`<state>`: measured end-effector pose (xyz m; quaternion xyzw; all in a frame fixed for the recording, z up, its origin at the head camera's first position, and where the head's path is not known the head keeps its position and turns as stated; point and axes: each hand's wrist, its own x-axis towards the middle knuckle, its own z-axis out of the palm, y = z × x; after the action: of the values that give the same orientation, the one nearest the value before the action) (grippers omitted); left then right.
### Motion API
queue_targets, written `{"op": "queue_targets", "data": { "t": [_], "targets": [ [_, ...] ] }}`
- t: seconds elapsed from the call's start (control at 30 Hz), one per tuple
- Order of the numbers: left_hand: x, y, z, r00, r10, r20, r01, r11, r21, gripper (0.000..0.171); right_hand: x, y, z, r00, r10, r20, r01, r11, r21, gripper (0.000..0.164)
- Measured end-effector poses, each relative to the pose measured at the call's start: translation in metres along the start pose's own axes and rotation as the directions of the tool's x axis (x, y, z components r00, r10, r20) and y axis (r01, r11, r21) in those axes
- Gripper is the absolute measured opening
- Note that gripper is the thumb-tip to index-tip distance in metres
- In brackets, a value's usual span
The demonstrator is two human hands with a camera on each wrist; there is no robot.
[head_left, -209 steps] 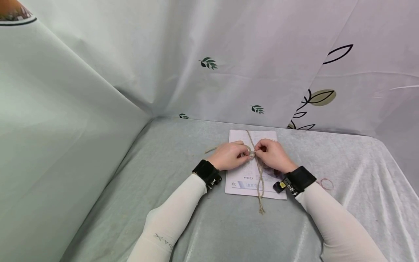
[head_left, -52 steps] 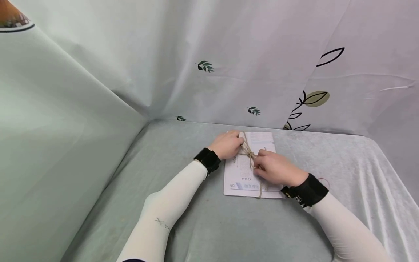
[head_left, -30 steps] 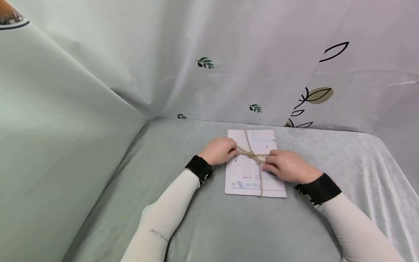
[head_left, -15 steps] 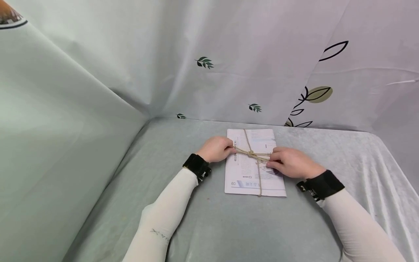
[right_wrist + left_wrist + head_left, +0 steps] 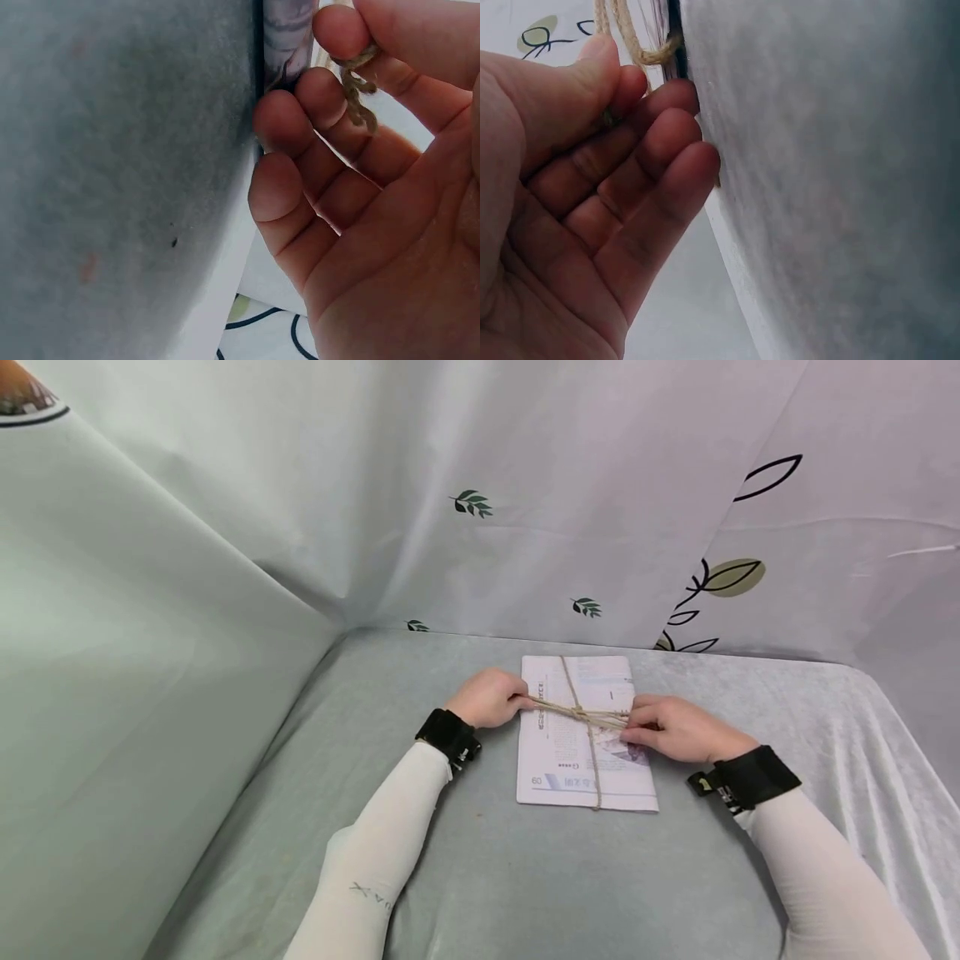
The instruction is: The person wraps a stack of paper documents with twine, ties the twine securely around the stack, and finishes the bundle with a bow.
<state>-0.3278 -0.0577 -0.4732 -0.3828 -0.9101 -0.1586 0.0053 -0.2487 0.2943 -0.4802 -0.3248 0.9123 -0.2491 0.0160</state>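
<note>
A folded stack of newspaper lies flat on the table, bound lengthwise and crosswise by tan twine. A knot sits near the stack's middle. At the left edge of the paper my left hand pinches strands of the twine between thumb and forefinger. My right hand pinches strands at the right edge, pulled out from the knot. In the right wrist view a frayed twine end hangs from that pinch. The left wrist view shows twine running from the left thumb and forefinger.
A grey cloth covers the table. White curtain with printed leaves hangs behind it, and another hanging sheet borders the left side. Black camera straps circle both wrists.
Earlier both hands worked close together at the knot. They have since moved apart to opposite edges of the newspaper, drawing the twine loops and ends out sideways.
</note>
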Motion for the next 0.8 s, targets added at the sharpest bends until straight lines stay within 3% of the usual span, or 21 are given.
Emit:
{"op": "queue_targets", "data": {
  "t": [0.27, 0.43, 0.67, 0.8],
  "targets": [
    [-0.003, -0.004, -0.003, 1.000, -0.027, 0.005, 0.027, 0.999, 0.041, 0.022, 0.001, 0.006, -0.003, 1.000, -0.019, 0.021, 0.018, 0.999, 0.043, 0.024],
    [-0.002, -0.003, -0.002, 1.000, -0.020, 0.016, 0.019, 0.997, 0.073, 0.026, -0.001, 0.007, -0.002, 1.000, 0.006, 0.008, -0.006, 0.999, 0.034, 0.029],
    [-0.003, 0.000, -0.002, 0.996, -0.055, 0.073, 0.057, 0.998, -0.036, 0.038, -0.002, 0.004, 0.006, 0.998, 0.048, -0.029, -0.048, 0.999, 0.025, 0.034],
    [-0.001, -0.001, -0.001, 0.996, -0.052, 0.068, 0.054, 0.998, -0.037, 0.040, -0.002, 0.004, 0.003, 0.997, 0.068, -0.034, -0.067, 0.997, 0.045, 0.032]
  ]
}}
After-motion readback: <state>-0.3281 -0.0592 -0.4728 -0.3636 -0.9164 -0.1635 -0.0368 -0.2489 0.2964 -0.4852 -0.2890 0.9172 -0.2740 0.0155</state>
